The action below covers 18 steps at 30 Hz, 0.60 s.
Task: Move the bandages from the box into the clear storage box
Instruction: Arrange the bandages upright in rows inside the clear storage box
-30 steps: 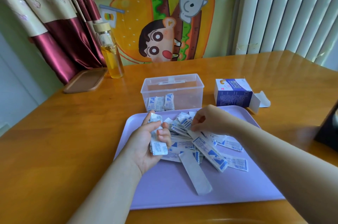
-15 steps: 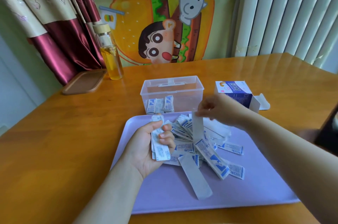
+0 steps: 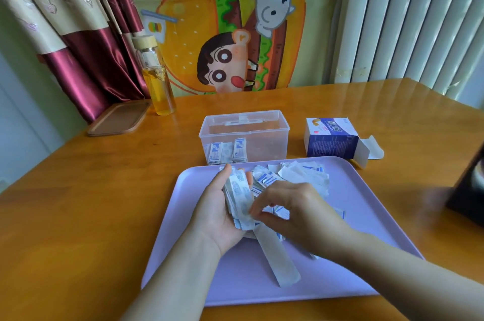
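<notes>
Centre frame, the left hand (image 3: 217, 216) grips a stack of bandages (image 3: 238, 195); the right hand (image 3: 296, 213) pinches its lower end. More lie on the purple tray (image 3: 353, 216); a few stand in the clear storage box (image 3: 262, 134).

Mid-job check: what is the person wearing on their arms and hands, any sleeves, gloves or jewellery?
Nothing shows. The left hand and right hand are ungloved, with no rings visible. The left forearm and right forearm are bare up to the frame edge: no sleeve, watch, bracelet or marking in view.
</notes>
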{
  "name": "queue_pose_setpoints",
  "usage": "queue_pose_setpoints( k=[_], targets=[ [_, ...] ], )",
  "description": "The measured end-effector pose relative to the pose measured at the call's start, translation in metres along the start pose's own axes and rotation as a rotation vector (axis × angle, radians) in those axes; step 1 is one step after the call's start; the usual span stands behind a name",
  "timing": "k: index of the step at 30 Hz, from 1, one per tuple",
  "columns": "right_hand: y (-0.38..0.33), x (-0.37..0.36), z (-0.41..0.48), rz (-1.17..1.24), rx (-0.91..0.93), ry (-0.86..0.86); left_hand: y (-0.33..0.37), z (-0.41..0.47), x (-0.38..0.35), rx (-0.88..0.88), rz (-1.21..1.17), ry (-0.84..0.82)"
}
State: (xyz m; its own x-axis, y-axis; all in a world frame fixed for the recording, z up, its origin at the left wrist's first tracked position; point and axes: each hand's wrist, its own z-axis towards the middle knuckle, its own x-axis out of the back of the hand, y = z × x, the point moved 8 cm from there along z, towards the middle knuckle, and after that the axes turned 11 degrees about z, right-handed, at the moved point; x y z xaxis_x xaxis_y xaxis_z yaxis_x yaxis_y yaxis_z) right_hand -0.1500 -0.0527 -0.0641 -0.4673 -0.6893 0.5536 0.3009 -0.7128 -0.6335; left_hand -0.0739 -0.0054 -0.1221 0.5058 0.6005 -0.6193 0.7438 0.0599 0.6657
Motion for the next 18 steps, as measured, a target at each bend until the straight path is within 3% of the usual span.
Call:
queue_pose_setpoints(
  k=[6,10,14,18],
  targets=[
    [-0.011,-0.002,0.003,0.006,0.022,-0.005,-0.003,0.003,0.005,0.021,0.126,-0.001],
    [-0.016,-0.006,0.0,-0.17,0.059,-0.122,-0.002,0.003,0.003,-0.001,0.126,-0.032],
    [-0.008,-0.007,0.002,-0.37,-0.037,-0.144,-0.01,0.003,-0.004,0.014,0.207,-0.123],
    [0.005,-0.008,0.009,-0.288,-0.14,-0.22,-0.013,0.001,-0.011,-0.035,0.349,-0.143]
  ],
)
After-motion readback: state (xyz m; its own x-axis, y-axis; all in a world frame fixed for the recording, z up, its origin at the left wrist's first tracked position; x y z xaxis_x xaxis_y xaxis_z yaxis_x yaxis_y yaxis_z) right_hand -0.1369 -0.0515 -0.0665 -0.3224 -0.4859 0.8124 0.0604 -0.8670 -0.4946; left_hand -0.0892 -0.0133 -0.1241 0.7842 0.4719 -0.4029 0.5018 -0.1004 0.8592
